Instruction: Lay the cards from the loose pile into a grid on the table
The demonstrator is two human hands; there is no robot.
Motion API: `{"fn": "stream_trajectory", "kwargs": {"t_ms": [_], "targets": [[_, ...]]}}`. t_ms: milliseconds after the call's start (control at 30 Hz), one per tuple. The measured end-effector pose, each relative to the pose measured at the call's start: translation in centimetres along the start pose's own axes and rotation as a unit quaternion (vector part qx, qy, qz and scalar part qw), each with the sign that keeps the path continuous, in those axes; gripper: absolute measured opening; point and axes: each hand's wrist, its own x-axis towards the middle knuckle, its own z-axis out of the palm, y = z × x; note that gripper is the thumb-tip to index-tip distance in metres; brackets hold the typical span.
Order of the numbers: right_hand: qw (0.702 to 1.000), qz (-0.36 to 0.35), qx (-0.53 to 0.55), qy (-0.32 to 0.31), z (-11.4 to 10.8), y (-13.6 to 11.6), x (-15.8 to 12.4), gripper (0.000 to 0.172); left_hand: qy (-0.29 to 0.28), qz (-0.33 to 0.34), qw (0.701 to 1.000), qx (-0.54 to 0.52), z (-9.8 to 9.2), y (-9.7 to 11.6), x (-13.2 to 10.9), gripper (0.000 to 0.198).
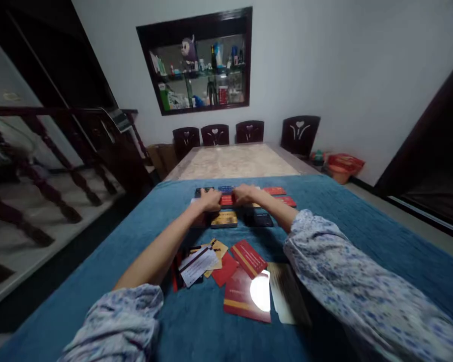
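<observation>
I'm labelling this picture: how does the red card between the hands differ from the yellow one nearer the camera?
The red card lies between the left hand and right hand; the yellow card lies nearer the camera. Less of the red card shows than of the yellow card. Both are over the blue cloth.

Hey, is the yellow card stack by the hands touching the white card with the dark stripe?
Apart: the head view shows blue cloth between the yellow stack and the white card.

Domestic dining area, long table [241, 160] extending beyond the fingers [214, 199], carved-back chairs [215, 138] farther beyond, recessed wall cabinet [207, 108] above finger level, balustrade [71, 213] left of fingers.
</observation>
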Motion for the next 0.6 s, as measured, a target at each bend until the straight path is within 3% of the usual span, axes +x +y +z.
{"fn": "stream_trajectory", "kwargs": {"t_ms": [600], "targets": [[0.999,-0.01,0.029,-0.033,0.6,0.4,2.7,0.044,-0.04,0.011,0.998,-0.04,0.1,-0.5,1.1,0.043]]}}
